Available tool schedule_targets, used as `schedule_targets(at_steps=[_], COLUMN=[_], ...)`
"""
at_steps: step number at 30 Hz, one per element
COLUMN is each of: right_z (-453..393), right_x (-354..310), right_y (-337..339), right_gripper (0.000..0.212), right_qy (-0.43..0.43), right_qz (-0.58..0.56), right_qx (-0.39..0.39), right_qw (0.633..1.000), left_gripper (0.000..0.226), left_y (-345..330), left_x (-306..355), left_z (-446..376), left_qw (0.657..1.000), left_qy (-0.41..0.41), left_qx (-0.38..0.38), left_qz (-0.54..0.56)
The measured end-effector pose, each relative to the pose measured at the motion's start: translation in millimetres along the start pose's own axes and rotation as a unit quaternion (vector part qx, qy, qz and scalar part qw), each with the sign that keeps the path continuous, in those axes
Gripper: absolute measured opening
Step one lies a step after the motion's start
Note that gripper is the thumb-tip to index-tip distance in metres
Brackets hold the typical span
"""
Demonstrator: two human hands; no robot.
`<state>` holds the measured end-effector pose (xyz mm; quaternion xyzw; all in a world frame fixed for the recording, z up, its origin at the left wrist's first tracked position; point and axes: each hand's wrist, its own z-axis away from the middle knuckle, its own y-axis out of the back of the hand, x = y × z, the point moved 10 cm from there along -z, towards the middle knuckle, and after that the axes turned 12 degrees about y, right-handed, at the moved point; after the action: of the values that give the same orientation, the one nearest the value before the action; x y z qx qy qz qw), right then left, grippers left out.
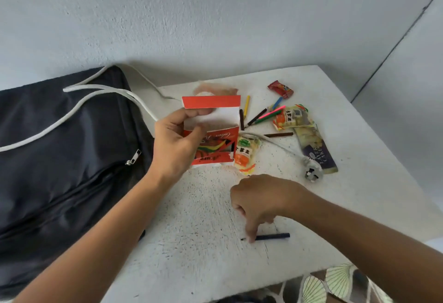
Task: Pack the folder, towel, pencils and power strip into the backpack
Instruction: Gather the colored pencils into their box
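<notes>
Head: hands (177,144) on pencil box (213,132)

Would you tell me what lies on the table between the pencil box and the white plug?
In the head view, an orange snack packet and the white cord lie between the pencil box and plug.

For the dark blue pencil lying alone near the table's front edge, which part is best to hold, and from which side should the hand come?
Pinch the dark blue pencil at its bare middle, coming straight down from above. It lies flat on the white speckled table, so only its two long sides offer a hold. The right hand already reaches down near its tip end, a workable but probably less balanced hold.
</notes>
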<state>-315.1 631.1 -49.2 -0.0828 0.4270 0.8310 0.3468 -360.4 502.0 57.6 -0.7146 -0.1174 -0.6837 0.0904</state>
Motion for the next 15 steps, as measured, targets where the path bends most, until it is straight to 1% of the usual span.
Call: schedule_targets(at_steps=[3, 6, 8, 11, 15], right_z=[-2, -6, -7, -10, -16], right_x=[-15, -24, -24, -23, -24], right_y=[-10, -18, -19, -22, -29], right_gripper=[0.041, 0.044, 0.042, 0.038, 0.034], right_qy=[0.022, 0.031, 0.033, 0.035, 0.041], right_qz=[0.089, 0.135, 0.136, 0.123, 0.119], right_qx=[-0.017, -0.028, -0.028, -0.024, -0.032], right_qw=[0.996, 0.990, 0.990, 0.991, 0.992], left_gripper=[0.037, 0.035, 0.035, 0.045, 0.040], left_y=[-4, -5, -7, -9, -8], left_x=[-7, -18, -23, -26, -30], left_z=[9, 18, 23, 28, 32], left_qw=[1.000, 1.000, 1.000, 0.999, 0.999], left_qy=[-0.008, -0.009, -0.010, -0.011, -0.012], left_qx=[-0.002, -0.005, -0.014, -0.020, -0.019], left_qz=[0.002, 0.010, 0.017, 0.026, 0.032])
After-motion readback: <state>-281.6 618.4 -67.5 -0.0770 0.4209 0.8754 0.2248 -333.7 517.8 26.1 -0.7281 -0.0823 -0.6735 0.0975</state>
